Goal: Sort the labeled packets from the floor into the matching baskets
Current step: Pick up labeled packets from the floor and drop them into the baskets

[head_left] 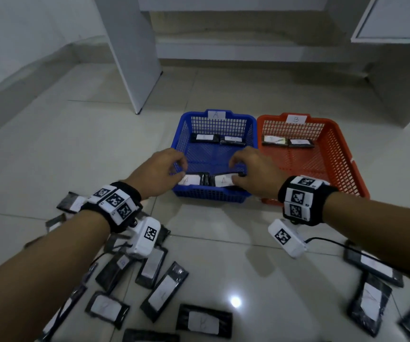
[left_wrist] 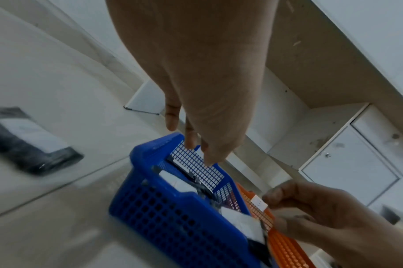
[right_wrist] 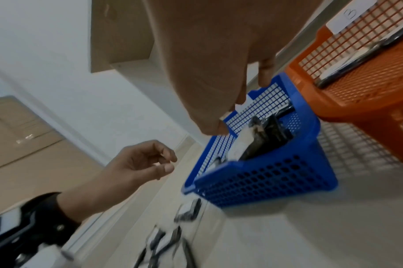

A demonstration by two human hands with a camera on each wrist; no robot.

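Two packets marked A, left packet (head_left: 191, 180) and right packet (head_left: 223, 180), lie end to end along the near wall inside the blue basket (head_left: 214, 193), long axes running left-right. Left hand (head_left: 159, 172) hovers just above and left of its packet; the wrist views show its fingers loosely curled with nothing between them, so that grip reads as released. Right hand (head_left: 253, 174) sits over the right end of the other packet, thumb close to or on its white label; I cannot tell whether it pinches the packet or has just let go. Both packets look set down, resting low in the basket below each grip. Two more packets lie at the far wall of the blue basket, two in the orange basket (head_left: 342, 174) marked B, just right of the right hand. Remaining work is behind both grips: floor packets (head_left: 162, 292) scattered under and back of the left forearm, a smaller group (head_left: 371, 299) under the right forearm. My read: next move is a pull-back toward the body, each hand taking its own side's pile. Left pile is bigger and lies at mixed angles; labels there are mostly too blurred to read.
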